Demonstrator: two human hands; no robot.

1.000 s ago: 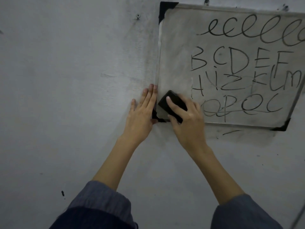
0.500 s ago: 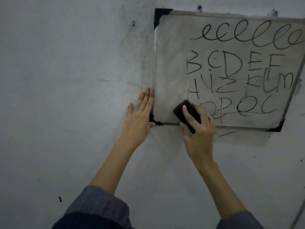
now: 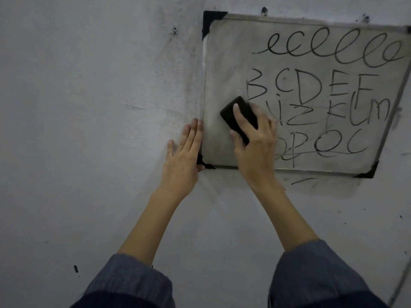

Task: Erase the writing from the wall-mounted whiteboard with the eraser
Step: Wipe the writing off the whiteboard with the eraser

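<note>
A whiteboard (image 3: 224, 63) with black corner pieces hangs on the wall at the upper right. Black marker writing (image 3: 322, 85) covers its middle and right: a row of loops on top and rows of letters below. The left strip of the board is wiped and smudgy grey. My right hand (image 3: 255, 141) grips a black eraser (image 3: 239, 117) and presses it against the board at the left end of the letter rows. My left hand (image 3: 184, 156) lies flat with straight fingers on the wall, against the board's lower left edge.
The grey wall (image 3: 89, 107) is scuffed, with a screw (image 3: 175, 30) left of the board and a hook (image 3: 264, 10) above it. A stray marker stroke (image 3: 303, 180) and grey smudges sit on the wall below the board.
My right hand has carried the eraser from the board's lower left corner rightward along the bottom, then up to the letter rows. The left hand has stayed at the board's edge.
</note>
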